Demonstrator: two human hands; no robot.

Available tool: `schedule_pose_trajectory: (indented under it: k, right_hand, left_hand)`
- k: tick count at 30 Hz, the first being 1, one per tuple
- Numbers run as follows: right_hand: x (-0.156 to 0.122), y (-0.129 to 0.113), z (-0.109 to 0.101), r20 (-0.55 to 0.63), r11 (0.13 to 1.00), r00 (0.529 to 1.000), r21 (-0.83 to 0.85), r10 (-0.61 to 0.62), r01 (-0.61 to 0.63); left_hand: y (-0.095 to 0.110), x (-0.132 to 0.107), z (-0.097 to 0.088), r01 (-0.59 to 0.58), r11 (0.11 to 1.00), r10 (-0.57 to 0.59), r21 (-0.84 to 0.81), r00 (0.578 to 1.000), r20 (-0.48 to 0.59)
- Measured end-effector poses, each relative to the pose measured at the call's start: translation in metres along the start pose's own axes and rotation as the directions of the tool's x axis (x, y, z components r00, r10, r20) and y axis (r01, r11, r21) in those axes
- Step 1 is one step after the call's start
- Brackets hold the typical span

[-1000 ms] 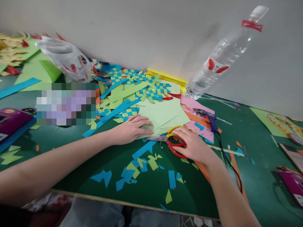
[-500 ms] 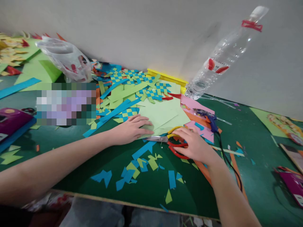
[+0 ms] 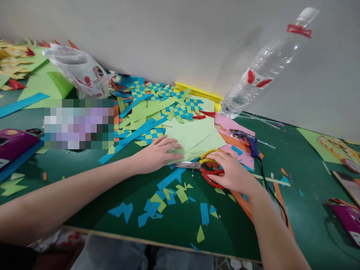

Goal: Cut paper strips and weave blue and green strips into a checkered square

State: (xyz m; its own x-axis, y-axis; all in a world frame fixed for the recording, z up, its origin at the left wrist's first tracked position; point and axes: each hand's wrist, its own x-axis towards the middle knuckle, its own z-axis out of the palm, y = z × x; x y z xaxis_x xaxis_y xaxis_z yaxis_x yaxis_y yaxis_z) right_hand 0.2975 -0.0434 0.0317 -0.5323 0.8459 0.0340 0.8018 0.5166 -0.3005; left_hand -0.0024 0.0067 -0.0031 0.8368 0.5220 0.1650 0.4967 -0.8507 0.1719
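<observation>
My left hand (image 3: pixel 157 153) lies with fingers stretched and a little apart on the left edge of pale green paper sheets (image 3: pixel 201 131). My right hand (image 3: pixel 232 170) holds scissors (image 3: pixel 189 165) by their yellow and red handles, which are spread apart. Their blades point left, toward my left fingertips, and lie low over the table by the near edge of the sheets; the tip is partly hidden. A blue paper strip (image 3: pixel 171 178) lies just below the blades, among several blue and green scraps (image 3: pixel 157 202).
Behind my left hand are woven blue-green paper pieces (image 3: pixel 180 110) and loose strips. A plastic bottle (image 3: pixel 258 78) leans at the wall near a blue glue gun (image 3: pixel 251 144) with a black cable. A plastic bag (image 3: pixel 77 67) stands back left; a blurred patch covers something below it.
Hardly anything differs. My right hand and the scissors have shifted very slightly to the right; my left hand keeps its place on the paper.
</observation>
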Motion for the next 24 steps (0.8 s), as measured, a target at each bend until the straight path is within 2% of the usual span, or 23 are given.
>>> schedule_pose_trajectory:
  k: [8,11,16,20,24]
  right_hand:
    - [0.001,0.000,0.000,0.001,1.000,1.000,0.007,0.018,-0.018]
    - [0.001,0.000,-0.001,0.011,1.000,1.000,0.005,0.026,-0.026]
    - [0.000,0.001,-0.001,0.014,0.999,0.999,0.007,0.031,-0.031]
    - [0.001,0.002,0.000,0.004,1.000,1.000,0.005,0.027,-0.027]
    - [0.001,0.001,0.000,-0.010,1.000,1.000,0.001,0.018,-0.018]
  left_hand:
    - [0.001,0.005,0.004,0.036,0.999,-0.036,-0.003,0.993,-0.112]
    - [-0.002,0.002,0.002,0.007,0.999,-0.012,-0.033,0.989,-0.145]
    - [-0.011,-0.003,-0.002,-0.087,0.996,0.082,-0.037,0.990,-0.112]
    - [-0.012,-0.003,-0.002,-0.090,0.996,0.090,-0.002,0.994,-0.064]
    - [-0.010,-0.002,0.000,-0.087,0.996,0.087,-0.004,0.994,-0.065]
